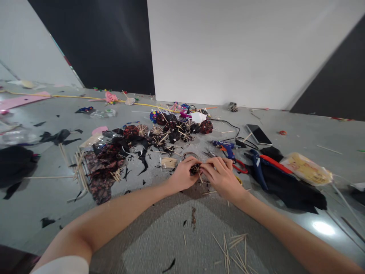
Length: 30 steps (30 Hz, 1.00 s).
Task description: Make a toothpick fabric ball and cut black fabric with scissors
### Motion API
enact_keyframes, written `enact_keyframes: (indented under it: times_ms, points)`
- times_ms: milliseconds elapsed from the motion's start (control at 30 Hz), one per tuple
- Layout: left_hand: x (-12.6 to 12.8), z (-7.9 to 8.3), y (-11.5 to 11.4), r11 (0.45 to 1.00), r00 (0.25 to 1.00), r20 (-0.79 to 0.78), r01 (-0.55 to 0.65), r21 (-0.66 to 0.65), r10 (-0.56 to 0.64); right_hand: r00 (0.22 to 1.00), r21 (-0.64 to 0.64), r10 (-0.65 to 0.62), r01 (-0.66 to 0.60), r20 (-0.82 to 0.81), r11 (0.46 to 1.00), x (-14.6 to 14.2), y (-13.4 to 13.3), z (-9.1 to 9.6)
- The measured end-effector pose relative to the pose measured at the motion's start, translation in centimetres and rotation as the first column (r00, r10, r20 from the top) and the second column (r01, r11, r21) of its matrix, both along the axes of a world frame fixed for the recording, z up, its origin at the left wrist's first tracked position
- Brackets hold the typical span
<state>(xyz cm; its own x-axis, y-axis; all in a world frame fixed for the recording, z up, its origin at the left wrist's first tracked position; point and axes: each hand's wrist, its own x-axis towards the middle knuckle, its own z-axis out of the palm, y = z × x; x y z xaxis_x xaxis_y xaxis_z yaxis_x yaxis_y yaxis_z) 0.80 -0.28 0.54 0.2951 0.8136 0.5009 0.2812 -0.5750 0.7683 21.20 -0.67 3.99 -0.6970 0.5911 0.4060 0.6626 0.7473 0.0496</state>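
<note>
Between my two hands is a small dark ball (pixel 195 169) with thin wooden sticks poking out, partly covered by the fingers. My left hand (pixel 184 176) is closed around its left side. From the right, my right hand (pixel 221 177) has its fingertips pinched together against the ball, at a short stick (pixel 200 177). Just beyond the hands lie a clear pack of toothpicks (pixel 169 163) and a round rim (pixel 190 154), partly hidden. Farther off is a heap of similar dark balls (pixel 174 131), several spiked with sticks.
To the right lie a blue glue gun (pixel 228 148), red-handled scissors (pixel 241 166), a phone (pixel 258 134), black cloth (pixel 288 190) and a yellow package (pixel 306 168). Patterned cloth (pixel 101 182) and sticks (pixel 81 169) lie left. Loose toothpicks (pixel 238 251) are scattered in front. A white panel (pixel 222 53) stands behind.
</note>
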Motion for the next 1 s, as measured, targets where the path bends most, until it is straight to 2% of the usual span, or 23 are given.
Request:
enact_keyframes:
  times_ms: [500,767,1000]
  points:
    - [0.1,0.1,-0.2,1.0,1.0,-0.019,0.003,0.03,-0.002,0.997,0.003,-0.078,0.078,0.03,0.997,-1.0,-0.3,0.6]
    - [0.0,0.0,-0.1,1.0,1.0,-0.014,0.006,0.028,-0.005,0.997,0.001,-0.078,0.078,0.0,0.997,-0.9,-0.1,0.0]
    - [0.0,0.0,0.1,0.999,0.999,0.028,-0.04,-0.036,0.041,0.996,-0.002,-0.075,0.075,-0.039,0.997,-1.0,-0.3,-0.1]
